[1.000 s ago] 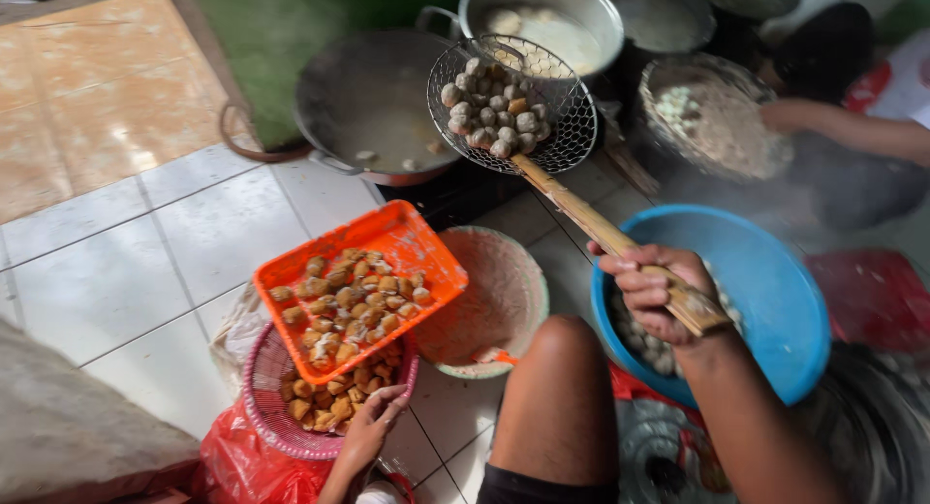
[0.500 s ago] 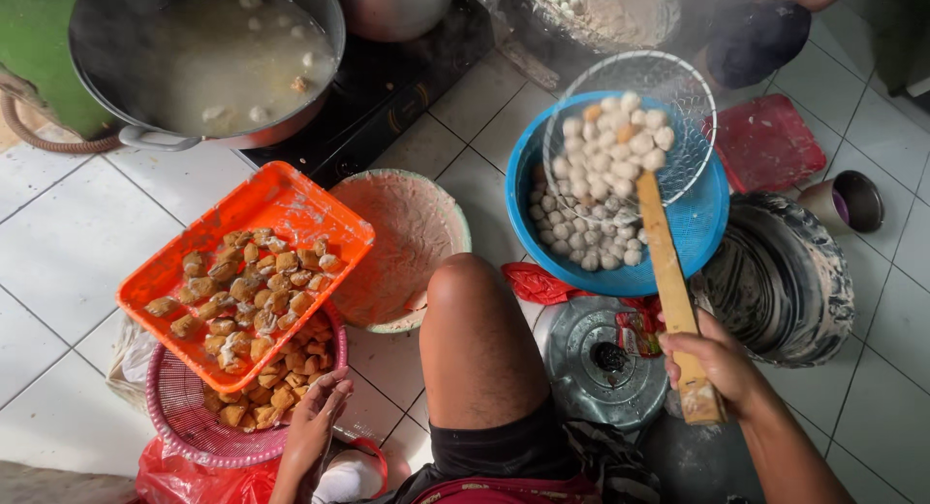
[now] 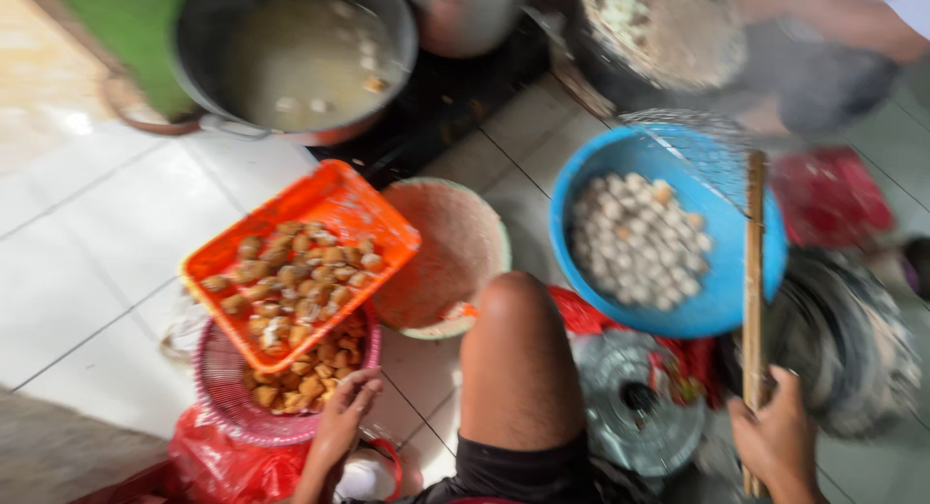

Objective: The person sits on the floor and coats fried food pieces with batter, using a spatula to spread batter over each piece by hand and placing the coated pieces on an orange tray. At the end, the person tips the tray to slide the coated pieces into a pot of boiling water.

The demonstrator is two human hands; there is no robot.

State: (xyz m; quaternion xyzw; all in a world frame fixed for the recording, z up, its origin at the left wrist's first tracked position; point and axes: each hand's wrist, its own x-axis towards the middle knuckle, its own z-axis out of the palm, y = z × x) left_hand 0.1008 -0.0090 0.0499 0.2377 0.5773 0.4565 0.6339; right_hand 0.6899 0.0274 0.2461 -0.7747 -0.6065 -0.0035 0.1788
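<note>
Right hand (image 3: 775,446) grips the long wooden skimmer handle (image 3: 754,300), upright over the round blue plastic basin (image 3: 722,300); left hand (image 3: 344,422) holds the pink plastic basket (image 3: 228,407).

Dark pot (image 3: 291,48); round metal lid (image 3: 635,407)

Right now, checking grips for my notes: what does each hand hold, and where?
Right hand grips the wire skimmer by its wooden handle's lower end; left hand touches the pink basket's rim.

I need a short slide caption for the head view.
Right hand holds a wire skimmer over a blue bowl of pale balls.
</note>
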